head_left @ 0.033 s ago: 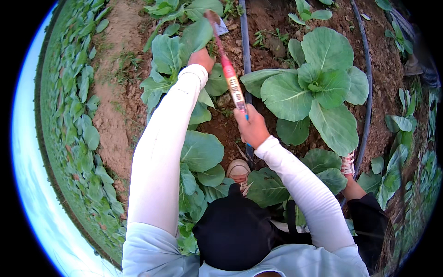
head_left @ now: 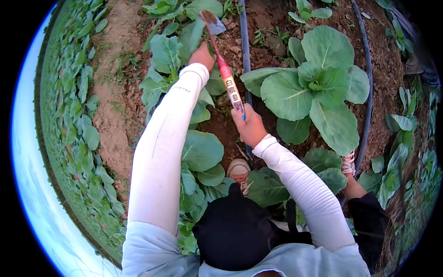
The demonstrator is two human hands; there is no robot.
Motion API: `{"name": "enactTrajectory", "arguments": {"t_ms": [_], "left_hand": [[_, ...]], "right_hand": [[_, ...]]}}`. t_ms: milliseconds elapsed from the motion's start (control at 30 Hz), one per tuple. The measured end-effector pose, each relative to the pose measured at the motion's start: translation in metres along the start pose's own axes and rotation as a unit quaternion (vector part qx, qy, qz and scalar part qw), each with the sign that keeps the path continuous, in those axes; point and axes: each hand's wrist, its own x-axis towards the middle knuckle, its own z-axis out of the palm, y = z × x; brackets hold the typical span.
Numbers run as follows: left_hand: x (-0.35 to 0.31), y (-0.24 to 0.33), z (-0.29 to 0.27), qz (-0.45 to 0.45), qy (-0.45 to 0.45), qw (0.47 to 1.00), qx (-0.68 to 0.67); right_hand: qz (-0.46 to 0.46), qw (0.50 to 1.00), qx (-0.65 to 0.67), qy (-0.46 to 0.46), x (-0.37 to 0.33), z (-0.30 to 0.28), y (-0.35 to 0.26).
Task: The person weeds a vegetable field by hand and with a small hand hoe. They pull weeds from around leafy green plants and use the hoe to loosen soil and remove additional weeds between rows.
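Observation:
My right hand [head_left: 251, 127] is closed round the lower part of a small hand hoe [head_left: 225, 74] with a red, labelled handle. The hoe's metal blade [head_left: 216, 26] is up by the soil, beside the far leaves of a cabbage-like plant. My left hand [head_left: 201, 57] is in among that plant's leaves and touches a broad upright leaf [head_left: 191, 40]. The leaf and the back of the hand hide most of its fingers, so their grip does not show. A large leafy plant [head_left: 318, 87] stands to the right of my right hand.
A dark drip hose [head_left: 245, 37] runs along the soil beside the hoe, and another hose [head_left: 368, 69] lies farther right. More leafy plants [head_left: 203, 151] grow near my shoe [head_left: 238, 169]. A crop row [head_left: 87, 124] extends along the left.
The hoe has shifted slightly left and its handle has turned a little in my right hand. The leaf by my left hand has bent and now looks narrower.

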Motion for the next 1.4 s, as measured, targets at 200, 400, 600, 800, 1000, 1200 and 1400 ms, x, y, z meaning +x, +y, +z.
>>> {"name": "enactTrajectory", "arguments": {"t_ms": [200, 400, 600, 800, 1000, 1200, 1400], "left_hand": [[0.025, -0.06, 0.028, 0.006, 0.039, 0.997, 0.066], [-0.025, -0.01, -0.02, 0.025, -0.193, 0.98, -0.045], [-0.087, -0.016, -0.036, -0.026, -0.453, 0.89, 0.053], [-0.176, -0.017, 0.009, 0.212, -0.194, 0.95, 0.12], [-0.133, -0.005, 0.031, 0.046, 0.016, 0.996, 0.077], [-0.14, -0.005, 0.028, 0.033, -0.133, 0.985, 0.101], [-0.163, -0.011, 0.032, 0.11, -0.095, 0.981, 0.126]], "right_hand": [[0.054, 0.998, -0.019, -0.037, -0.06, 0.01, 0.026], [0.149, 0.982, 0.098, -0.07, -0.103, -0.015, 0.032], [0.174, 0.949, 0.232, -0.126, -0.09, -0.029, -0.002], [0.121, 0.971, 0.165, -0.125, -0.05, -0.036, -0.022], [0.106, 0.985, 0.085, -0.107, -0.084, -0.032, -0.003], [0.025, 0.998, -0.011, -0.051, -0.125, -0.036, 0.039], [-0.029, 0.995, -0.093, -0.018, -0.092, -0.043, 0.027]]}}
